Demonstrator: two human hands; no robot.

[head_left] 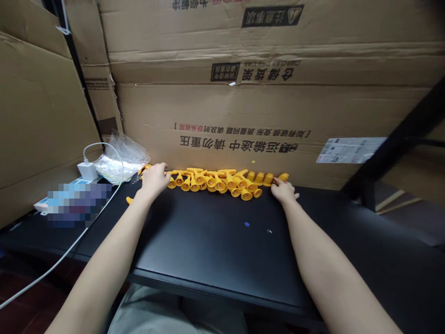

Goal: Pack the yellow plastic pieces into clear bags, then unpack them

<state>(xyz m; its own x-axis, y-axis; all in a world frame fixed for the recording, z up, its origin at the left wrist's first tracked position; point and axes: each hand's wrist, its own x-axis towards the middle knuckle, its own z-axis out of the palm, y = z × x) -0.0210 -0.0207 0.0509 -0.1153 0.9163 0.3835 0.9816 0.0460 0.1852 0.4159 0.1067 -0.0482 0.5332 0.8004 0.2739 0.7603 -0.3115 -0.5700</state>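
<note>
A row of yellow plastic horn-shaped pieces (219, 185) lies heaped along the back of the black table, flared mouths mostly toward me. My left hand (155, 180) is at the row's left end, fingers curled down among the pieces; what they grip is hidden. Small metal bits (139, 176) show just left of it. Several yellow plastic cups (259, 178) stand at the right end of the row. There my right hand (285, 191) has its fingers bent against a tilted yellow cup (283, 177). Another yellow piece (129, 200) lies apart, left of my left forearm.
A cardboard wall (222, 106) rises behind the row. At left are a clear plastic bag (120, 157), a white charger (87, 170) on a power strip (41, 205), and a cable (74, 236) crossing the table edge. A blue dot (246, 224) lies on the black table (208, 241).
</note>
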